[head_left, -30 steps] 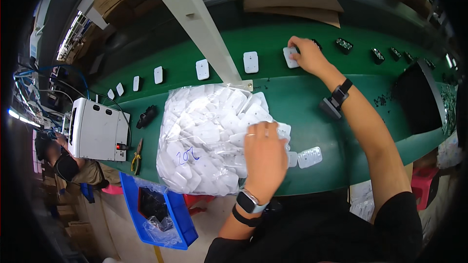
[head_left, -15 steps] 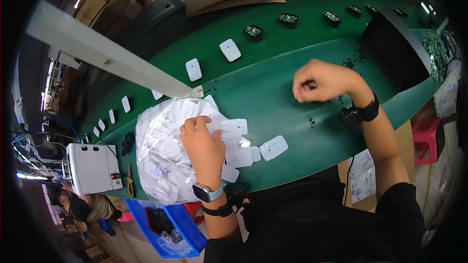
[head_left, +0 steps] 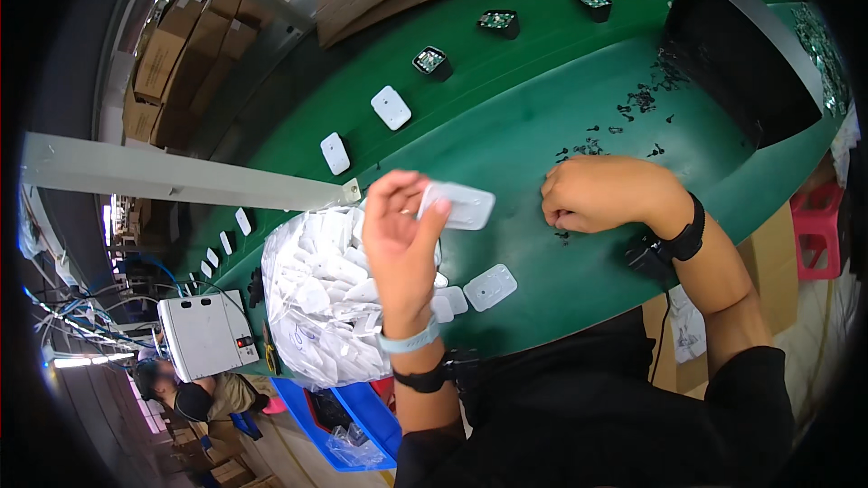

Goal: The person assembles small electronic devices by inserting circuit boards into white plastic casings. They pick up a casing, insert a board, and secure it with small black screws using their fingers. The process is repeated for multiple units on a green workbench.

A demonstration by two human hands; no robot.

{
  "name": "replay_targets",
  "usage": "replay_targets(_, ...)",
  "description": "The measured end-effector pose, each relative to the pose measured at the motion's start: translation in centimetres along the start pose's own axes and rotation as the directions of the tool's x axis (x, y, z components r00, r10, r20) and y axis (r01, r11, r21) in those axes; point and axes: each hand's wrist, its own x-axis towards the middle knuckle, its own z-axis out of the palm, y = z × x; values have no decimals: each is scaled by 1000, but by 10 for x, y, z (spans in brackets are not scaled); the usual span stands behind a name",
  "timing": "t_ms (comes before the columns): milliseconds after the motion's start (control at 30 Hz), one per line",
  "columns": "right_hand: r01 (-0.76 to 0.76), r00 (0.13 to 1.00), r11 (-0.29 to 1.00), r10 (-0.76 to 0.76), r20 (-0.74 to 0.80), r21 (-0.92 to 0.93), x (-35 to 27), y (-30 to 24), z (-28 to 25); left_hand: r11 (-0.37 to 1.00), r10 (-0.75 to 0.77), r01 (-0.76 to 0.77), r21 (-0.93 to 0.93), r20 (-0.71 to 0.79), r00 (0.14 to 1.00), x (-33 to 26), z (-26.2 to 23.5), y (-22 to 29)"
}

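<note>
My left hand [head_left: 402, 253] is raised beside the bag, palm up, its thumb and fingers pinching a white rounded plastic cover [head_left: 472, 206] by its left end. Beneath that arm, a clear plastic bag [head_left: 287, 330] lies full of similar white covers. One loose cover [head_left: 490, 287] rests on the green table [head_left: 506, 244], with others overlapping beside the bag. Knuckles up, my right hand [head_left: 608, 192] is curled low over the table at the edge of a scatter of small black parts [head_left: 640, 99]. Its fingertips are mostly hidden, and what they hold, if anything, does not show.
Along the far green belt [head_left: 542, 54] stand black housings with circuit boards [head_left: 500, 23] and white units [head_left: 391, 108]. A metal post [head_left: 181, 172] crosses at left. A dark tray [head_left: 737, 63] stands right; a white machine [head_left: 206, 334] and blue bin [head_left: 371, 411] are left. Another person sits beyond.
My left hand has lifted off the bag, turned palm up and now holds a white cover. My right hand is lower and nearer the table's front. The whole view has shifted somewhat.
</note>
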Motion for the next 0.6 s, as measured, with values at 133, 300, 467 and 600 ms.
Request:
replay_targets(133, 18, 997, 998, -22, -69, -60, 2, -1, -3, 913, -270, 266, -310, 31, 962, 23, 17, -27)
replay_targets(300, 35, 988, 999, -35, -147, -6, 1, 3, -1, 844, -394, 373, -386, 27, 919, 26, 12, -45)
replay_targets(467, 58, 987, 998, -62, -149, -32, -1, -2, -11, 842, -426, 405, -356, 21, 904, 20, 13, -39)
replay_targets(600, 32, 992, 998, -39, -117, -57, -2, -6, -11, 781, -431, 441, -443, 130, 893, 16, 16, -30)
